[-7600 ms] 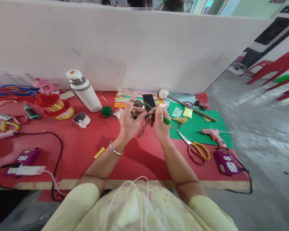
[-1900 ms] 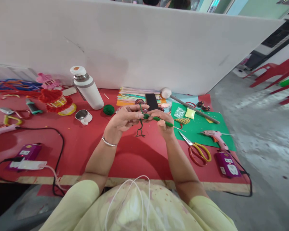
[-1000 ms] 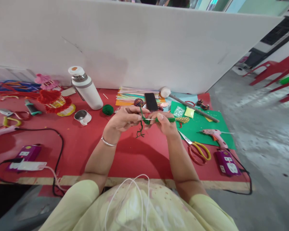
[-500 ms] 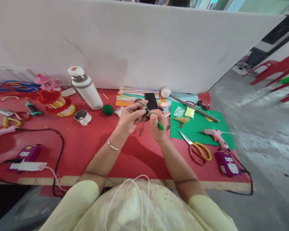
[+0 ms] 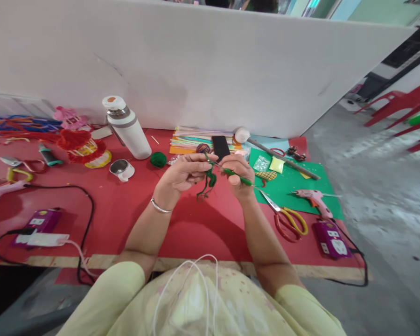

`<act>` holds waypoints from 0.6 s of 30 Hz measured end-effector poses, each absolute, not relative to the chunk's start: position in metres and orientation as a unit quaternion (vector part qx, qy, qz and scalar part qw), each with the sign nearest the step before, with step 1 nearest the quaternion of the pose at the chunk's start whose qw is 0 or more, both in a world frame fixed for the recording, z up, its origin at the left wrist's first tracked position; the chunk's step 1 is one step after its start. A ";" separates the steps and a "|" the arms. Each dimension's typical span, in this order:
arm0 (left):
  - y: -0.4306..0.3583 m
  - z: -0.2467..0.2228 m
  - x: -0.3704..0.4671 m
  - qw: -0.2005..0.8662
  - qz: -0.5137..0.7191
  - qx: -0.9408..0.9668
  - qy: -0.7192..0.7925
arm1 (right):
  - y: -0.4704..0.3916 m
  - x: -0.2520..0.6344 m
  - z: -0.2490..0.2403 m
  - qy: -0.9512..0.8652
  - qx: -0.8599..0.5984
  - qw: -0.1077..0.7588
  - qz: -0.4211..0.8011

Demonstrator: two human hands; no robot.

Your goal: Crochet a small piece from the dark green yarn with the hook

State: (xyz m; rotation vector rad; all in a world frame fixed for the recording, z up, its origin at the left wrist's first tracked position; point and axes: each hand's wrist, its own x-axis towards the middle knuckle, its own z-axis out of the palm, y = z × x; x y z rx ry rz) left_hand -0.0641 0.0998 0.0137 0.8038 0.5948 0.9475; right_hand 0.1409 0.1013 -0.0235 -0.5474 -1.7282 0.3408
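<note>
My left hand [image 5: 187,172] pinches a dark green yarn piece [image 5: 210,179], which dangles below the fingertips with loose strands. My right hand [image 5: 238,173] is closed round the green handle of a crochet hook [image 5: 243,178]; the hook's thin metal tip points left and meets the yarn at my left fingertips. Both hands are raised above the red table [image 5: 196,228]. Behind my left hand lies a dark green yarn ball [image 5: 158,160]. A multicoloured ball [image 5: 203,148] and a black phone [image 5: 220,147] lie just beyond the hands.
A white flask [image 5: 129,130] and metal cup [image 5: 122,170] stand left. Scissors [image 5: 287,219], a pink glue gun [image 5: 315,199] and a purple power socket [image 5: 332,239] lie right, near a green sheet [image 5: 301,173]. Another socket [image 5: 44,220] with cables is at left. A white panel [image 5: 196,70] borders the table's back.
My hands have moved apart, the right one shifting right with the hook. The green yarn piece now hangs in view between them, where the fingers mostly covered it before.
</note>
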 end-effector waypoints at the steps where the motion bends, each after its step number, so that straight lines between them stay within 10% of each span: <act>1: 0.100 0.014 -0.065 0.767 0.441 0.374 0.279 | 0.102 0.143 -0.022 -0.751 -0.238 0.599 0.143; 18: 0.101 0.016 -0.066 0.745 0.450 0.389 0.303 | 0.100 0.164 -0.010 -0.827 -0.253 0.501 0.019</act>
